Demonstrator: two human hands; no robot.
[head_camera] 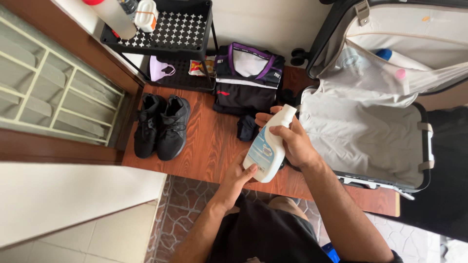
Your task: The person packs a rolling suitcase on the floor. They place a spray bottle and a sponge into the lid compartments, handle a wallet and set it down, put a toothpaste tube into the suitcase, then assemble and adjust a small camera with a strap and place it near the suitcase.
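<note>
Above the reddish wooden table (204, 146), beside the open grey suitcase (360, 131), my right hand (292, 143) wraps the neck of a white plastic bottle with a blue label (268, 146) while my left hand (239, 178) cups its base.

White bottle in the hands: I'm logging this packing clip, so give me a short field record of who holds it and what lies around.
held item: white bottle with a blue label, tilted, cap end away from the person
right hand: right hand wrapped around the upper part, near the neck
left hand: left hand supporting the base
surface: wooden platform
right of hands: open suitcase, grey lining, bottles in its lid pocket
left of hands: pair of black shoes
beyond hands: folded black, white and purple clothing
far left: black rack
</note>
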